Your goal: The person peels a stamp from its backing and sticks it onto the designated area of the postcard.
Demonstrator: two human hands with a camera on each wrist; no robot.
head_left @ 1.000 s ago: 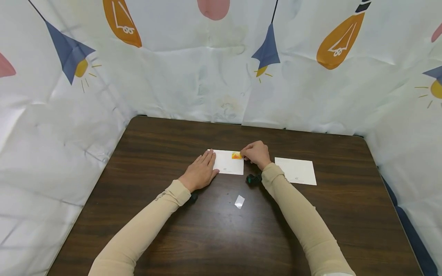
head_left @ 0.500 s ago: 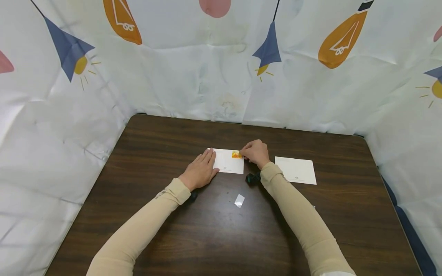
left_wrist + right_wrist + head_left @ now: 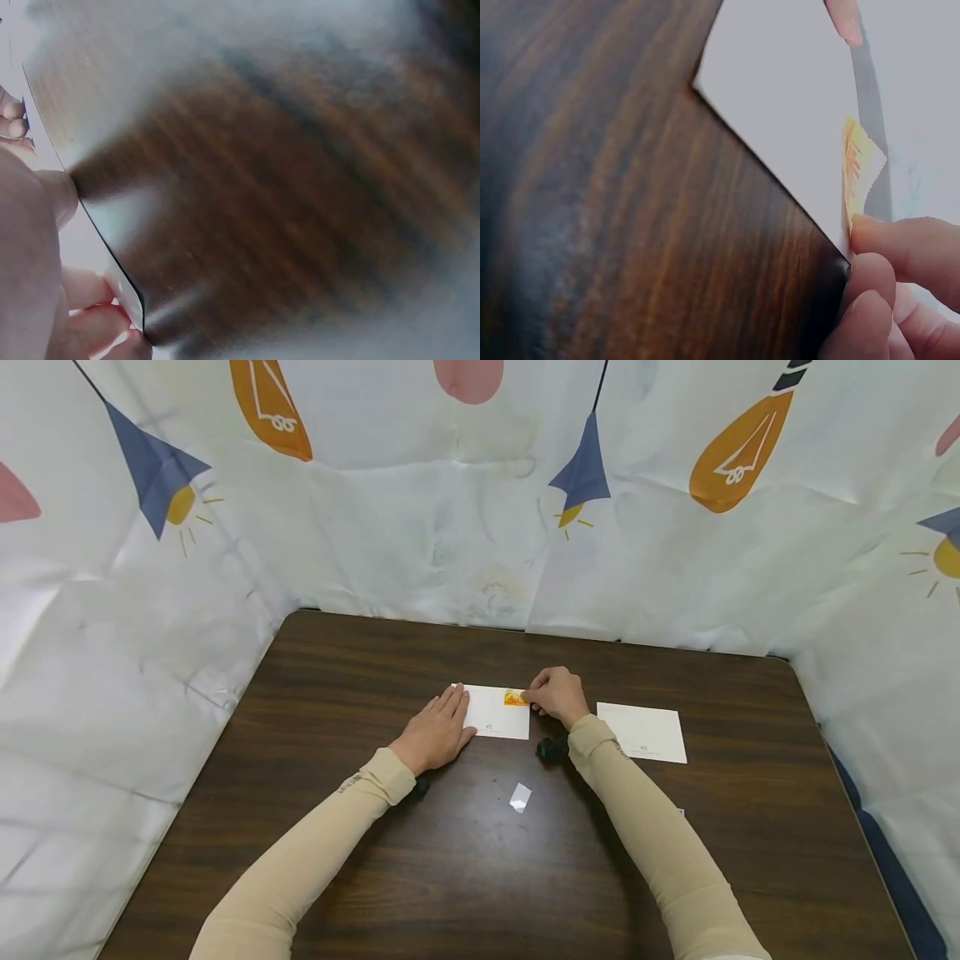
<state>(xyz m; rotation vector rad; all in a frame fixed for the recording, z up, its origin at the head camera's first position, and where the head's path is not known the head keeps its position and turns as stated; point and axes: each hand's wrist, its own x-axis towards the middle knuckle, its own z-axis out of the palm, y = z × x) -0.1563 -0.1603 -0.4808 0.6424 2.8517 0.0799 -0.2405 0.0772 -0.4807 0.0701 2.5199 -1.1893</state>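
Observation:
A white card (image 3: 491, 720) lies on the dark wooden table, with small print near its lower edge. My left hand (image 3: 437, 731) rests flat on the card's left end, fingers stretched toward the back. At the card's upper right corner is a yellow and orange stamp (image 3: 513, 697). My right hand (image 3: 558, 695) pinches the stamp at its right edge. In the right wrist view, the stamp (image 3: 855, 165) shows a toothed edge and stands tilted up from the card. The left wrist view has the left thumb (image 3: 58, 196) along the card's near edge.
A second white card (image 3: 643, 732) lies to the right, partly behind the right sleeve. Nearer on the table (image 3: 480, 877) is a small shiny whitish piece (image 3: 520, 797). A printed white curtain (image 3: 420, 552) surrounds the table's back and sides.

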